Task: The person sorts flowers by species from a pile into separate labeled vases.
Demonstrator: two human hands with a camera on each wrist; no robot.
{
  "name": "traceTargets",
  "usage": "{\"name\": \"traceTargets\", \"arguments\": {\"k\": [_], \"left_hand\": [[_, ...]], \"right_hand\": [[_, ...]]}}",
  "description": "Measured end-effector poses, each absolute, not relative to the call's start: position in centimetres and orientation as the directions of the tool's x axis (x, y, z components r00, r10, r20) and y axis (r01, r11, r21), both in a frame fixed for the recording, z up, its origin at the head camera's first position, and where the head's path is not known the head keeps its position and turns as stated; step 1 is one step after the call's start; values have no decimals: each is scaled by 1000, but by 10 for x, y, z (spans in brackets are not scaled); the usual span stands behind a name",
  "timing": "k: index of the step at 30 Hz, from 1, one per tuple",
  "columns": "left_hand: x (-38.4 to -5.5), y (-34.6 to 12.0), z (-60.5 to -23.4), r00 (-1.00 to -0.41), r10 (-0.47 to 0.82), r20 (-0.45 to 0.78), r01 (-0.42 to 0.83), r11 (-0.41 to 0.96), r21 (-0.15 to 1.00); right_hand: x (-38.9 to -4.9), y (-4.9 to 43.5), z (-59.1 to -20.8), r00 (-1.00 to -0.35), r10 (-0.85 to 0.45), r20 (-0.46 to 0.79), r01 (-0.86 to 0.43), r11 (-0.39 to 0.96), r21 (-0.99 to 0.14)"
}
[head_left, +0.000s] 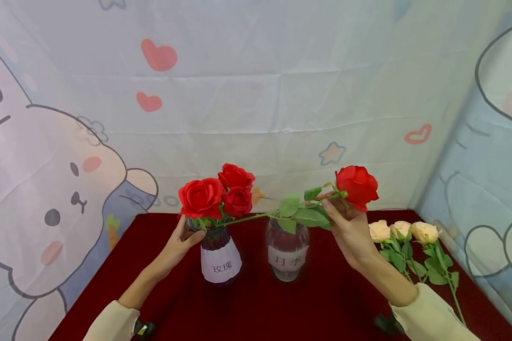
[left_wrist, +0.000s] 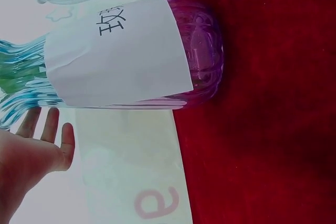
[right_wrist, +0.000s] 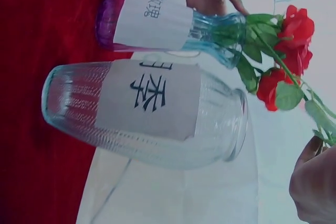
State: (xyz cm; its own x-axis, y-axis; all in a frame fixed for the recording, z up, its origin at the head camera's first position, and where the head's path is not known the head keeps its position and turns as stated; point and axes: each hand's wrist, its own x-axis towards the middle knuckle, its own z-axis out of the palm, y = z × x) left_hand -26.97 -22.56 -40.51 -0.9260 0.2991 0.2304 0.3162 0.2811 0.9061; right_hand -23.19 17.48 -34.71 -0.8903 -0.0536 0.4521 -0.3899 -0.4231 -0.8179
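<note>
A red rose [head_left: 357,187] is pinched by my right hand [head_left: 351,234] just below its bloom. Its leafy stem lies nearly level, reaching left so that its lower end is close to the mouth of the purple-blue glass vase [head_left: 216,240]. Several red roses [head_left: 201,199] stand in that vase, which bears a white paper label [left_wrist: 121,56]. Around the vase's neck, my left hand [head_left: 182,244] holds with the thumb in front; some of its fingers [left_wrist: 67,140] are spread behind the neck. Beneath the held stem stands a clear glass vase [right_wrist: 215,114] with its own label.
Several cream roses [head_left: 401,232] with long leafy stems lie at the right side of the dark red tablecloth [head_left: 273,312]. A printed cloth backdrop [head_left: 281,118] hangs behind and at both sides. The two vases stand close together.
</note>
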Motion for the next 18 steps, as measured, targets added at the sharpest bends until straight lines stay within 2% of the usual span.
{"name": "traceTargets", "arguments": {"k": [4, 6, 9, 12, 14, 18], "left_hand": [[-270, -226, -405, -923, 301, 241, 328, 283, 901], [-270, -226, -405, -921, 303, 245, 333, 284, 899], [-270, -226, -405, -921, 304, 244, 332, 284, 899], [-271, -226, -404, -922, 305, 238, 326, 282, 902], [-271, -225, -404, -921, 308, 237, 325, 273, 905], [-270, -225, -403, -917, 322, 233, 320, 247, 915]], "right_hand": [[-236, 162, -343, -850, -56, 523, -463, -391, -795], [-238, 155, -341, -810, -53, 584, -533, -351, -770], [-244, 145, -338, -722, -32, 691, -667, -232, -708], [-248, 137, -338, -661, -27, 749, -746, -80, -661], [-249, 133, -339, -654, -40, 756, -756, 9, -654], [-251, 128, -340, -674, -93, 733, -739, 89, -668]]}}
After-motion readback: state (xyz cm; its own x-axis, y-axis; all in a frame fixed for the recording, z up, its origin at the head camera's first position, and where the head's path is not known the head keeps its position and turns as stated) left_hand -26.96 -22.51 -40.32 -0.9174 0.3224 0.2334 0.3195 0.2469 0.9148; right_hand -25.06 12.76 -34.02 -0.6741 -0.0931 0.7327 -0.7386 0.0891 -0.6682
